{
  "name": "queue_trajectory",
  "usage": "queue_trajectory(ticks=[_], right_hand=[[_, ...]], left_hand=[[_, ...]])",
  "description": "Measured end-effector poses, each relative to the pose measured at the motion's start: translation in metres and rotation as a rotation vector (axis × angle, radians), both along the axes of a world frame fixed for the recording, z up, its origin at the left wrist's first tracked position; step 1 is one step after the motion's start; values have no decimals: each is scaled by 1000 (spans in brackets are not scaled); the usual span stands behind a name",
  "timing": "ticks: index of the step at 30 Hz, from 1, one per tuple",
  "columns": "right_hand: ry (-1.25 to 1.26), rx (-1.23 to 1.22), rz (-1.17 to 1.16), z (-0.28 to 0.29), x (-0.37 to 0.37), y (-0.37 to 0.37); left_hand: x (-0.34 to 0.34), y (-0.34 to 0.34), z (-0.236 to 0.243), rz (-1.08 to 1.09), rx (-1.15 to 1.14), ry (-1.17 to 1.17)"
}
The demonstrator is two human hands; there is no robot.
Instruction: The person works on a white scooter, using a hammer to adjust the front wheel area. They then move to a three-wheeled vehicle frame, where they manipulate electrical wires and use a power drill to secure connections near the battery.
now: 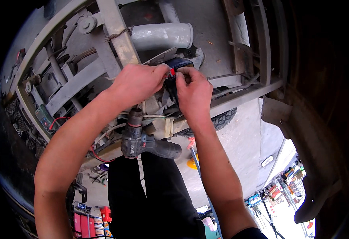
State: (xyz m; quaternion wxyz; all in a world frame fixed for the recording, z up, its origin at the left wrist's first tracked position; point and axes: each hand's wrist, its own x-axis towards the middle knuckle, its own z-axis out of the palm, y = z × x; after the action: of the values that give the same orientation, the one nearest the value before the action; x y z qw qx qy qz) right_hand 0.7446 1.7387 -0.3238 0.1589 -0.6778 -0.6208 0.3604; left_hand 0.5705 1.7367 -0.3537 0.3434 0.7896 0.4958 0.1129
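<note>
Both hands meet on a small dark blue boxy part (pixel 181 63) with a red spot, set in a dusty grey vehicle frame (pixel 114 28). My left hand (pixel 136 81) pinches the part's left edge with thumb and fingertips. My right hand (pixel 193 89) grips its right side, fingers curled over the top. Pale wires (pixel 154 116) run under my wrists. A dark cordless drill (pixel 140 139) rests just below my hands, by my legs in black trousers (pixel 154 191); neither hand touches it.
A grey pipe (pixel 162 36) lies just beyond the part. A tyre (pixel 220 117) sits under the frame rail at right. Red wires (pixel 59 119) and a green meter (pixel 45 116) hang at left. A dark curved panel (pixel 326 119) fills the right side.
</note>
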Motion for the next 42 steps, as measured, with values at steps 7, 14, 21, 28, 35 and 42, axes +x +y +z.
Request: queue_trajectory(ticks=[7, 14, 21, 28, 35, 42], right_hand=[[-175, 78, -18, -10, -19, -12], [-164, 49, -111, -11, -29, -14], [110, -258, -305, 7, -24, -11], [-133, -97, -70, 3, -16, -5], [-230, -6, 303, 8, 0, 15], [-271, 65, 415, 1, 1, 18]], left_hand=[[1, -1, -1, 7, 7, -28], [2, 0, -2, 28, 12, -10], [2, 0, -3, 60, 24, -37], [4, 3, -1, 77, -44, -56], [7, 0, -1, 124, 23, -55], [8, -3, -2, 128, 33, 18]])
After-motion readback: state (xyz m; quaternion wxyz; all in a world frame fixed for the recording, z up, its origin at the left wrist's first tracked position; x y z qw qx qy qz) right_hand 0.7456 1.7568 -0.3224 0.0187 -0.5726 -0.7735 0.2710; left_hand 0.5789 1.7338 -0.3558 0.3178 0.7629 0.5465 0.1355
